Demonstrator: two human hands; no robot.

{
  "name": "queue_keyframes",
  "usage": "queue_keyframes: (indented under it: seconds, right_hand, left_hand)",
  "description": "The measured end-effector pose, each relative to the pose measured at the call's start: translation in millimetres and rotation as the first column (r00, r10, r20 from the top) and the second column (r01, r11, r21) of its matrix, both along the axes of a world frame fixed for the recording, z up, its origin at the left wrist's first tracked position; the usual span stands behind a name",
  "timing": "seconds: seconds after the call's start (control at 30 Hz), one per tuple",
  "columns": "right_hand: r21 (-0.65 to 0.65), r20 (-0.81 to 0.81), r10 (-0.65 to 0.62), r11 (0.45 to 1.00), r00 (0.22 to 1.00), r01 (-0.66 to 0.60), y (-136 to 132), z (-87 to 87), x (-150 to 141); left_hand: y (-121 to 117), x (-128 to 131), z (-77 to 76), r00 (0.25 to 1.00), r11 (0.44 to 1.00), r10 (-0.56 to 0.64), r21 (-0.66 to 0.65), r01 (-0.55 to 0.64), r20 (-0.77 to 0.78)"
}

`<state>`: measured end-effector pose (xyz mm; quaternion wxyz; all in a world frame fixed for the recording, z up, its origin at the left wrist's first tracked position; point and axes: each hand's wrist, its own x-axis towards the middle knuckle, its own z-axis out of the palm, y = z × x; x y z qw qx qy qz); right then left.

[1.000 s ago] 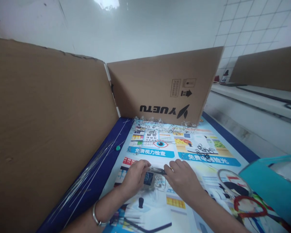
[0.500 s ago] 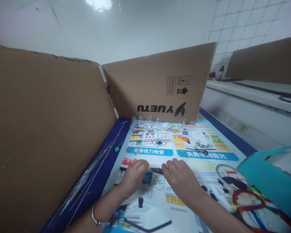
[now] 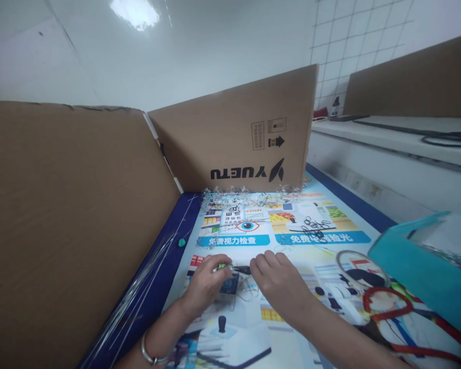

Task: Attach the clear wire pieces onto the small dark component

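Note:
My right hand (image 3: 278, 279) is closed around pliers (image 3: 243, 269); only their dark, pointed jaws show, aimed left, and the handles are hidden in my fist. My left hand (image 3: 209, 279), with a silver bangle on its wrist, pinches a small wire piece with green and white bits (image 3: 222, 267). The tips of the jaws are right beside this piece; whether they grip it I cannot tell. Thin loops of wire (image 3: 248, 293) hang below, between the two hands.
Cardboard panels (image 3: 230, 138) stand at the left and back. Long thin wires (image 3: 138, 287) lie along the left edge. Clear wire pieces (image 3: 230, 197) are heaped at the back, black rings (image 3: 314, 228) before the right hand. A teal box (image 3: 418, 266) stands at right.
My left hand has turned slightly, so the green and white bits now show at its fingertips. More of the pliers' jaws is visible. The whole view has shifted a little.

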<state>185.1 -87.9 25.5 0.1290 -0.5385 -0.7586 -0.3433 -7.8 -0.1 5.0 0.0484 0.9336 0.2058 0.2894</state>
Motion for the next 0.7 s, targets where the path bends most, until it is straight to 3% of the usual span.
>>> queue_keyframes:
  seconds: [0.37, 0.7]
  right_hand:
    - [-0.003, -0.031, -0.001, 1.0, 1.0, 0.001, 1, -7.3, 1]
    - [-0.005, -0.051, 0.021, 1.0, 0.998, -0.021, 4, -11.5, 3]
  left_hand:
    - [3, 1, -4.7, 0.998, 0.999, 0.022, -0.027, -0.021, 0.057]
    - [10, 1, -8.8, 0.982, 0.994, -0.094, -0.046, 0.103, 0.162]
